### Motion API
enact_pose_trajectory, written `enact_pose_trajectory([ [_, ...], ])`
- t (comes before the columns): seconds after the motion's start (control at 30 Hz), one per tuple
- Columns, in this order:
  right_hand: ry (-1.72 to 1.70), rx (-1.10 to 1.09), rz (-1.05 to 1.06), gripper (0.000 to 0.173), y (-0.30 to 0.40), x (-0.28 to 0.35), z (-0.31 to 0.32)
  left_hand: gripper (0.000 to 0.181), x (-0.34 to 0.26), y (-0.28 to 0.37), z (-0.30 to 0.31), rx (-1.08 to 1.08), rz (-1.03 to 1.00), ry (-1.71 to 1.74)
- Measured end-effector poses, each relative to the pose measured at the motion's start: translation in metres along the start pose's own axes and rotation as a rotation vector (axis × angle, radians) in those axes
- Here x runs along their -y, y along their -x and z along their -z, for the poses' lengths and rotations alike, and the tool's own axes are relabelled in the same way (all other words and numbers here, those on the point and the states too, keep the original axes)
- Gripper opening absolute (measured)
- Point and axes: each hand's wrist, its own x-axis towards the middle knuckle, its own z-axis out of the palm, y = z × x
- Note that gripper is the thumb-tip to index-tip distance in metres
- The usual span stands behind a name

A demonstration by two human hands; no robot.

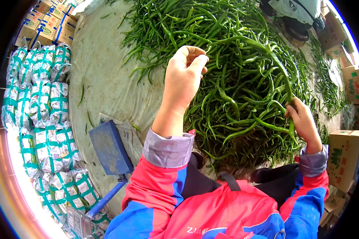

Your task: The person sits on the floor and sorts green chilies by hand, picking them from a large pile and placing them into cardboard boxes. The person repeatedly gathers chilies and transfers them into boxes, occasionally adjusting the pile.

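Note:
My right hand [303, 121] grips a long, flat green strip [279, 65] at the right side of a large heap of long green chili peppers [227, 98]. The strip arches over the heap towards my left hand, and its short lower end hangs below my right fingers. My left hand [187, 71] is raised over the heap's left edge, thumb and fingers curled together. A thin pale green tip shows beside those fingertips; whether they pinch it or the strip is unclear. The peppers lie tangled in front of my legs.
A blue platform scale [110, 148] stands on newspaper [130, 137] at left, its display [77, 221] below. Taped, paper-wrapped bundles [42, 101] line the pale ground sheet [107, 59]. Cardboard boxes [344, 158] stand at right. Another person [296, 15] is at the upper right.

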Motion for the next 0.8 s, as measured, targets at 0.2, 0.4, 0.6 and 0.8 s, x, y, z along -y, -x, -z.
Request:
enact_pose_trajectory([
  [0.2, -0.396, -0.184, 0.037, 0.006, 0.031, -0.001, -0.024, 0.018, 0.006, 0.004, -0.035, -0.010, -0.752, -0.565],
  [0.4, -0.894, -0.300, 0.090, 0.022, 0.042, 0.009, -0.013, 0.030, 0.073, -0.022, -0.029, 0.353, 0.051, -0.894],
  [0.6, -1.271, -0.500, -0.151, 0.017, 0.074, -0.040, -0.004, 0.040, 0.207, -0.086, -0.004, 0.246, -0.121, -1.300],
  [0.8, -1.252, -0.514, -0.251, 0.015, 0.063, -0.054, -0.028, 0.067, 0.272, -0.125, -0.018, 0.211, -0.137, -1.469],
])
